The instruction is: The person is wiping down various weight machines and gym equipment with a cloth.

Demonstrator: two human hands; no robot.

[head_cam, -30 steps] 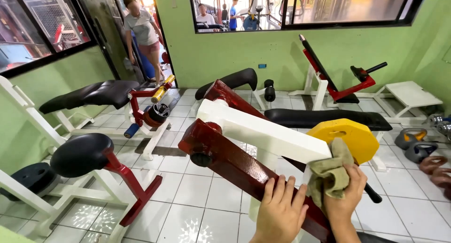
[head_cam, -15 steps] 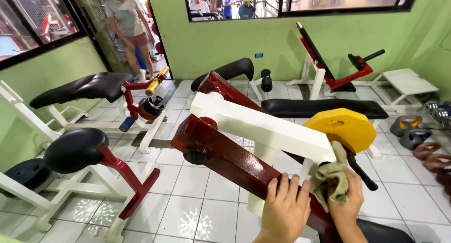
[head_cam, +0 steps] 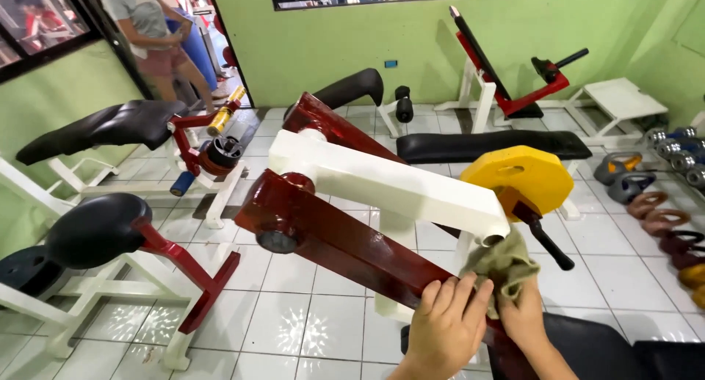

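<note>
Yellow weight plate (head_cam: pixel 523 176), kettlebells (head_cam: pixel 661 220), black padded benches (head_cam: pixel 110 127), bystander (head_cam: pixel 150 35)

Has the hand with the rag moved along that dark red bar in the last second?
Cannot tell: the right hand keeps the rag beside the white beam's end; only the camera clearly shifted.

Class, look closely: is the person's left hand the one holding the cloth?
No, the olive cloth is bunched in the right hand, while the left hand lies flat on the dark red machine arm.

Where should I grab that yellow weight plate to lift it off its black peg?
Probably grip the yellow weight plate by its outer rim, both sides, coming from the black peg's free end, since the plate sits tilted on it and should slide off that way.
</note>
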